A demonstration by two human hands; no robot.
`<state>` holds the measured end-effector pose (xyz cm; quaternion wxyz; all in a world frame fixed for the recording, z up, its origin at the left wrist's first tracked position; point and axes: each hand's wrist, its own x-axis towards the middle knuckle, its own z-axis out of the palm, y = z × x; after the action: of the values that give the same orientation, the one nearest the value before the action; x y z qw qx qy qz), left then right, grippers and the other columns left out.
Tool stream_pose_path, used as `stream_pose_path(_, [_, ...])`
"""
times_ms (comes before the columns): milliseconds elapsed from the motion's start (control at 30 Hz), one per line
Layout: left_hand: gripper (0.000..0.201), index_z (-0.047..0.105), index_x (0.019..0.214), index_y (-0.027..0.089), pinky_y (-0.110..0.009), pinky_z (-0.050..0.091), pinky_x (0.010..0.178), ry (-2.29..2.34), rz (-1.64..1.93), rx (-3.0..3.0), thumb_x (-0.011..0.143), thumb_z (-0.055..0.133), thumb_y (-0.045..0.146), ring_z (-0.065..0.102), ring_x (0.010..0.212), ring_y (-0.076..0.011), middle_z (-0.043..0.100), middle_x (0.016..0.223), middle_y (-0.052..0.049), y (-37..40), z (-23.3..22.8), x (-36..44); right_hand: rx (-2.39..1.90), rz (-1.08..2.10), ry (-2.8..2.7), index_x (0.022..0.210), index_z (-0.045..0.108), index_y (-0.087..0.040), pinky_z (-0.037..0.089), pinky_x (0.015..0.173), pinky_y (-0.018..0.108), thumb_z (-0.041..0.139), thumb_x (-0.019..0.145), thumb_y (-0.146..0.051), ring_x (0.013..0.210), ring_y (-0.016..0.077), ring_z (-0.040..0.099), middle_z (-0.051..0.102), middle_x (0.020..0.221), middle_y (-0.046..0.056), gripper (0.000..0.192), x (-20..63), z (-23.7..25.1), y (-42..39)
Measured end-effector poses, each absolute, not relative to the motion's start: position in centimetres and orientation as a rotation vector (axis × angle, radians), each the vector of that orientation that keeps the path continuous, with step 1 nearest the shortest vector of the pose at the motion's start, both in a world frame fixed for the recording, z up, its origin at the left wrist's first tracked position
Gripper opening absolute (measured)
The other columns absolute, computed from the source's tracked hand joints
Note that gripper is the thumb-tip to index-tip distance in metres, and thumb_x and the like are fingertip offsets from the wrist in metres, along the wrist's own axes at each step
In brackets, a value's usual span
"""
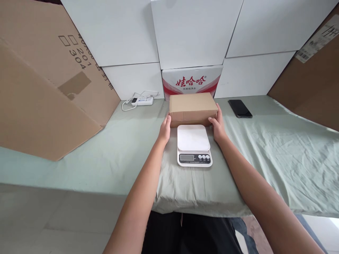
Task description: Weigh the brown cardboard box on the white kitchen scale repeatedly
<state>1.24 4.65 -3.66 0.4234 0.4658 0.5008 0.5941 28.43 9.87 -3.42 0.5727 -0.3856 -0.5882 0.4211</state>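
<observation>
A small brown cardboard box (192, 107) rests on the green cloth just behind a white kitchen scale (194, 144). My left hand (165, 129) presses against the box's left end, and my right hand (218, 125) grips its right end. Both hands hold the box between them. The scale's platform is bare, and its display and buttons face me.
A black phone (239, 108) lies on the cloth (278, 151) to the right. A white power strip with cable (141, 101) sits at the back left. Big brown cartons (45, 88) lean at both sides; white boxes and a red-printed carton (192, 82) stand behind.
</observation>
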Motion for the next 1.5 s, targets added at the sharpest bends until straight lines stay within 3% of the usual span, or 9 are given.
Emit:
stream_pose_path(267, [0.077, 0.066, 0.16, 0.031, -0.05, 0.034, 0.145, 1.231, 1.5, 1.183, 0.106, 0.05, 0.083, 0.042, 0.175, -0.0336, 0.058, 0.18, -0.005, 4.6, -3.5, 1.4, -0.872, 1.003, -1.411, 0.178, 0.027, -0.046, 0.022, 0.15, 0.064, 0.073, 0.084, -0.057, 0.179, 0.0385, 0.033, 0.044, 0.187, -0.004, 0.105, 28.7, -3.4, 10.0])
stream_pose_path(467, [0.077, 0.062, 0.165, 0.029, -0.05, 0.031, 0.146, 1.254, 1.494, 1.166, 0.107, 0.051, 0.078, 0.04, 0.176, -0.0326, 0.056, 0.181, -0.004, 4.2, -3.1, 1.4, -0.869, 0.984, -1.446, 0.181, 0.021, -0.044, 0.023, 0.15, 0.064, 0.077, 0.085, -0.064, 0.179, 0.039, 0.034, 0.043, 0.188, 0.0, 0.113, 28.5, -3.0, 9.4])
stream_pose_path(633, [0.08, 0.062, 0.165, 0.032, -0.042, 0.037, 0.143, 1.193, 1.605, 1.272, 0.105, 0.049, 0.083, 0.041, 0.176, -0.0316, 0.06, 0.178, -0.002, 3.5, -1.6, 1.6, -0.783, 0.892, -1.465, 0.182, 0.012, -0.049, 0.027, 0.149, 0.066, 0.076, 0.087, -0.074, 0.18, 0.0398, 0.031, 0.032, 0.193, -0.003, 0.118, 27.8, -1.4, 8.0])
stream_pose_path(800, [0.086, 0.059, 0.168, 0.033, -0.044, 0.04, 0.141, 1.064, 1.718, 1.391, 0.102, 0.051, 0.088, 0.041, 0.175, -0.035, 0.061, 0.177, -0.006, 0.1, 1.1, 2.1, -0.745, 0.747, -1.493, 0.182, 0.014, -0.054, 0.033, 0.146, 0.069, 0.074, 0.095, -0.072, 0.179, 0.0422, 0.031, 0.029, 0.193, -0.004, 0.107, 28.4, 1.7, 4.1])
stream_pose_path(900, [0.08, 0.059, 0.169, 0.033, -0.045, 0.037, 0.142, 0.988, 1.726, 1.424, 0.106, 0.051, 0.082, 0.04, 0.176, -0.0351, 0.061, 0.176, -0.006, -3.7, 1.8, 2.3, -0.759, 0.715, -1.535, 0.182, 0.014, -0.054, 0.03, 0.147, 0.069, 0.075, 0.098, -0.068, 0.182, 0.0421, 0.025, 0.026, 0.194, -0.003, 0.104, 29.8, 1.7, 0.9])
stream_pose_path(1067, [0.083, 0.058, 0.17, 0.027, -0.054, 0.032, 0.146, 1.005, 1.694, 1.429, 0.106, 0.05, 0.081, 0.039, 0.176, -0.0392, 0.061, 0.176, -0.012, -8.7, 0.1, 2.8, -0.868, 0.665, -1.561, 0.185, 0.004, -0.044, 0.017, 0.148, 0.073, 0.079, 0.095, -0.069, 0.184, 0.0425, 0.014, 0.014, 0.197, 0.004, 0.12, 31.7, -2.2, -2.3])
stream_pose_path(1267, [0.083, 0.058, 0.17, 0.031, -0.058, 0.026, 0.148, 1.063, 1.652, 1.366, 0.105, 0.052, 0.082, 0.033, 0.179, -0.0394, 0.055, 0.181, -0.01, -9.9, -1.7, 3.3, -0.941, 0.704, -1.522, 0.184, 0.01, -0.046, 0.012, 0.15, 0.065, 0.076, 0.097, -0.064, 0.184, 0.0357, 0.017, 0.017, 0.197, 0.002, 0.11, 31.2, -4.1, -2.7])
stream_pose_path(1500, [0.086, 0.056, 0.171, 0.029, -0.057, 0.029, 0.146, 1.113, 1.63, 1.343, 0.104, 0.052, 0.084, 0.037, 0.177, -0.0396, 0.057, 0.18, -0.011, -9.3, -2.0, 3.1, -0.984, 0.752, -1.487, 0.182, 0.017, -0.043, 0.014, 0.15, 0.066, 0.079, 0.093, -0.063, 0.182, 0.0358, 0.022, 0.021, 0.196, 0.005, 0.111, 30.8, -3.6, -2.6])
